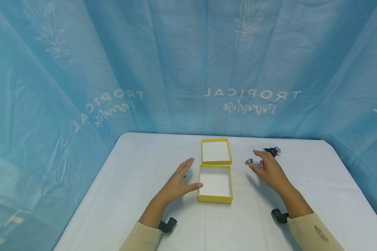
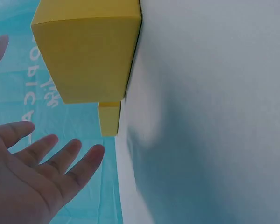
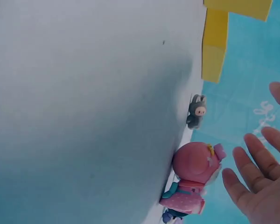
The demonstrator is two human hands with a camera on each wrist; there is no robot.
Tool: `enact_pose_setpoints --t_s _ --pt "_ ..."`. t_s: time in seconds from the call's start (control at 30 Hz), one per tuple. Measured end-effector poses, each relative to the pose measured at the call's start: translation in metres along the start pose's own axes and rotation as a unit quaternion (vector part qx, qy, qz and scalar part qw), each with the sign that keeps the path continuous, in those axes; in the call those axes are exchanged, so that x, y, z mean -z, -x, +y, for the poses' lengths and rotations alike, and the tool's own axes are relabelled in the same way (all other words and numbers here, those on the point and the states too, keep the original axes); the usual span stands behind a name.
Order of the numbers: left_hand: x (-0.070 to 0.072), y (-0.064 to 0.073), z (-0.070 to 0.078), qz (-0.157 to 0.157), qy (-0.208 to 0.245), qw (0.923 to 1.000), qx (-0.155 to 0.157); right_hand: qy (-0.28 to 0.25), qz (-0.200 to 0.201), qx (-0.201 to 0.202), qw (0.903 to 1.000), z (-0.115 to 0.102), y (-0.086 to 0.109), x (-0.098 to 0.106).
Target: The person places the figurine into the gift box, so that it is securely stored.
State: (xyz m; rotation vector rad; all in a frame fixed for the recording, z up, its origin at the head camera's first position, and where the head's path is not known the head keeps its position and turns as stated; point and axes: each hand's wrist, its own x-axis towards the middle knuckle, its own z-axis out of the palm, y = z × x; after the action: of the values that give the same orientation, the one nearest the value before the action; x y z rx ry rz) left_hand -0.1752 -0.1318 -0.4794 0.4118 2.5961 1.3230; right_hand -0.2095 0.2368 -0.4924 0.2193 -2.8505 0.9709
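An open yellow box with a white inside stands at the middle of the table. My left hand hovers at its left side, fingers spread and thumb tip overlapping the rim in the head view. In the left wrist view the same hand holds nothing beside the yellow box wall. My right hand, fingers apart and holding nothing, is over the toy figures. A small grey figure with long ears and a pink figure in a dotted dress stand near the right hand.
Behind the box lies a shallower yellow lid, its white inside facing up. A black figure with a purple part is behind the right hand. A white cloth covers the table; a blue curtain hangs around its back and sides.
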Motion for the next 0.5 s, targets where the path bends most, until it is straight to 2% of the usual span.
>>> enact_pose_setpoints --t_s 0.17,0.5 --pt "-0.004 -0.001 0.001 -0.024 -0.004 0.9995 0.019 -0.006 -0.012 -0.017 0.9998 0.002 -0.006 -0.002" --pt "-0.009 -0.004 0.002 -0.051 -0.017 0.9985 0.006 -0.025 -0.037 -0.035 0.9984 0.007 -0.019 -0.005"
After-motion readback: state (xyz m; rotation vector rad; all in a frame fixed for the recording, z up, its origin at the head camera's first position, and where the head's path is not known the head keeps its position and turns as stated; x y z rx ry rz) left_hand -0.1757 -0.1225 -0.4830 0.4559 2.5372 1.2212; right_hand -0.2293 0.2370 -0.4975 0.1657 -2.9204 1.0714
